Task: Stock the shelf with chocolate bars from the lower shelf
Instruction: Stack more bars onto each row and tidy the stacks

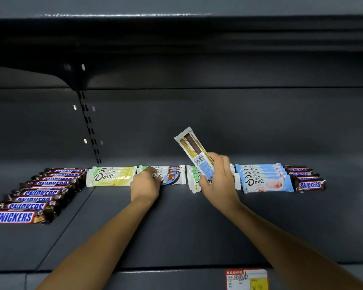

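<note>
My right hand (219,180) grips a white Dove bar (194,150) by its lower end, back side up and tilted up-left above the row. Beneath it lies a stack of white and green Dove bars (192,181), mostly hidden by the hand. My left hand (146,185) rests with curled fingers on the left end of the blue and white Dove stack (172,175). A yellow Dove stack (110,177) lies to its left and a light blue Dove stack (264,178) at the right. All sit on the dark shelf (176,227).
A long row of Snickers bars (32,195) runs down the left side, and a short Snickers stack (307,178) lies at the far right. An upper shelf (176,38) hangs overhead. A price label (246,279) sticks to the shelf's front edge.
</note>
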`<state>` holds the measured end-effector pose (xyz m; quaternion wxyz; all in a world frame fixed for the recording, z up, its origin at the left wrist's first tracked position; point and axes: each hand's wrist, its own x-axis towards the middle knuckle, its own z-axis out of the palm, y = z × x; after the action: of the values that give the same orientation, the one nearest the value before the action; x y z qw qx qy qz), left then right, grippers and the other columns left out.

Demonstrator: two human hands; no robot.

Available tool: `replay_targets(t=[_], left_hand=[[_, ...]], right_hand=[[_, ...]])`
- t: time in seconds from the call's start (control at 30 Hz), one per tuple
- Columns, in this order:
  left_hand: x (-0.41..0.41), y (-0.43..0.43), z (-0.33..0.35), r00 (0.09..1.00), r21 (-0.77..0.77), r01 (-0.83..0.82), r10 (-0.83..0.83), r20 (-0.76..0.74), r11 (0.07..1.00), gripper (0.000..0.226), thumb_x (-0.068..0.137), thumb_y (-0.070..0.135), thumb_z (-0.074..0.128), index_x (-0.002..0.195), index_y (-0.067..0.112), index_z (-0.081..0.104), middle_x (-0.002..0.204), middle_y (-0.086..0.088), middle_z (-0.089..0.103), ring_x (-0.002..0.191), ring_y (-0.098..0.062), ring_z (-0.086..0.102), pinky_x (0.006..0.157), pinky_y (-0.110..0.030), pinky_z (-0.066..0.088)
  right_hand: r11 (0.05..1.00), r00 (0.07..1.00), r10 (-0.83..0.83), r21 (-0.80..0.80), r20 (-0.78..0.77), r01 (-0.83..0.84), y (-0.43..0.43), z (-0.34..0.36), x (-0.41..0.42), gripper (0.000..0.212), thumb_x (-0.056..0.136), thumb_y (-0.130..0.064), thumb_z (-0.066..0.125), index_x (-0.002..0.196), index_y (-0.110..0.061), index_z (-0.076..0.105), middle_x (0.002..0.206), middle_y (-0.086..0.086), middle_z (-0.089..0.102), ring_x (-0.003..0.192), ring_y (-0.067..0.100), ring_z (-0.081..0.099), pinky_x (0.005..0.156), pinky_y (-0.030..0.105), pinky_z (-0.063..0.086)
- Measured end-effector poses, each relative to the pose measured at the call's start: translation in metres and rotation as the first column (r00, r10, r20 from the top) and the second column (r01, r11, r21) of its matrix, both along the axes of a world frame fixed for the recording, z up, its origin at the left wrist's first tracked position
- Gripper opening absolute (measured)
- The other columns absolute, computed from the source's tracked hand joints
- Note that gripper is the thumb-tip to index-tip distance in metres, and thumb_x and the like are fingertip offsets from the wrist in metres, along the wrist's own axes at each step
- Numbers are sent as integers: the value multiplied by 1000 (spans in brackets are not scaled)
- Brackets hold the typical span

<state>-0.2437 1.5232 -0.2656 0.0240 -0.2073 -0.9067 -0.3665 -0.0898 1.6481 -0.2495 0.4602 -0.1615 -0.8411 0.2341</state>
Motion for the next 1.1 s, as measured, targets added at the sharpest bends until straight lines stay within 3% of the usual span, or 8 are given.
replay_targets(t=[0.1,0.2,0.37,0.8,0.87,0.97,1.1], left_hand=[[4,-3,1,991,-68,71,-78,-104,995,39,87,20,58,126,20,56,107,-10,67,104,-30,58,85,-31,45],[5,-5,-3,966,-150,127,-156,-205,981,42,86,19,59,128,20,55,118,-9,52,109,-28,52,91,-32,44],[3,-8,-5,920,-254,50,-143,-365,966,38,88,32,60,125,29,55,126,3,48,114,-23,37,93,-28,38],[6,-6,-6,918,-238,76,-161,-363,968,43,88,33,60,129,25,51,126,1,49,118,-23,37,97,-30,36],[10,-5,-3,909,-187,90,-157,-385,978,51,86,35,62,132,23,47,129,-2,46,120,-24,36,100,-31,34],[21,-4,8,872,-34,170,-166,-461,985,65,81,27,69,138,16,40,130,-6,45,118,-24,41,99,-32,36],[40,1,25,824,112,273,-172,-540,956,75,76,14,71,141,14,33,133,-6,40,119,-23,43,96,-33,40]], right_hand=[[1000,1000,-9,0,-4,9,-2,-3,-4,55,76,-3,67,126,-12,46,115,1,45,96,3,48,70,-3,36],[1000,1000,14,-5,-5,-14,-4,-6,-7,56,76,-1,67,127,-11,45,117,2,45,99,4,49,74,0,36],[999,1000,16,-36,25,-15,-5,-13,-8,56,78,-2,66,128,-13,44,120,1,43,105,7,51,74,3,40],[1000,998,13,-12,57,-13,0,-14,-4,56,79,0,64,129,-14,45,122,0,42,103,3,46,73,-4,36],[1000,998,17,-6,58,-17,2,-10,-1,56,80,-1,65,130,-14,45,124,0,42,103,2,46,73,-3,38],[1000,994,7,6,107,-7,7,-4,6,58,81,-4,64,134,-15,43,126,-2,41,103,0,43,85,11,43],[997,984,64,30,165,-70,14,3,19,53,84,-5,60,135,-10,46,125,1,47,101,-1,42,81,-6,27]])
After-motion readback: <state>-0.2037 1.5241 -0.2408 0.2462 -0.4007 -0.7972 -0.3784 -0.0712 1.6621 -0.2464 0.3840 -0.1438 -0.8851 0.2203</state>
